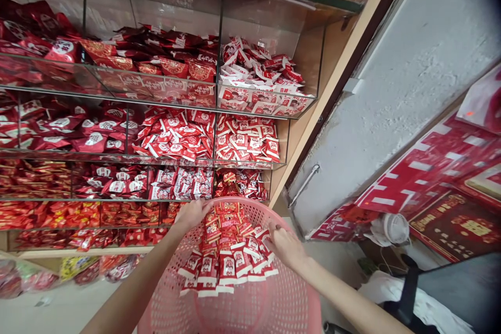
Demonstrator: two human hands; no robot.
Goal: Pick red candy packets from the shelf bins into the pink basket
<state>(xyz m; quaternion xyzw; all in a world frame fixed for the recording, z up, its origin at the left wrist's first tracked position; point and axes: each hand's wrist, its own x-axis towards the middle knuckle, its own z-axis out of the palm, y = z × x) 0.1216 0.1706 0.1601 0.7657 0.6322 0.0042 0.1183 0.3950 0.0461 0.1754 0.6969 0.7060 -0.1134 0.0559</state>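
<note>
A pink perforated plastic basket [250,305] is in front of me below the shelves. Inside lies a heap of small red-and-white wrapped candies [235,263], with redder packets toward the far side. My left hand [191,215] is closed at the basket's far left rim, fingertips beside the candies. Over the right side of the basket, my right hand [285,245] has its fingers curled in against the edge of the heap. Whether a packet or anything else is in those fingers is hidden.
Tiered clear-fronted shelves [156,96] full of red candy packets rise ahead. Bagged goods [80,270] lie on the floor at left. At right are a grey wall [415,47], red boxes [456,224], a white cup-like container [395,228] and a dark-framed seat-like object [457,289].
</note>
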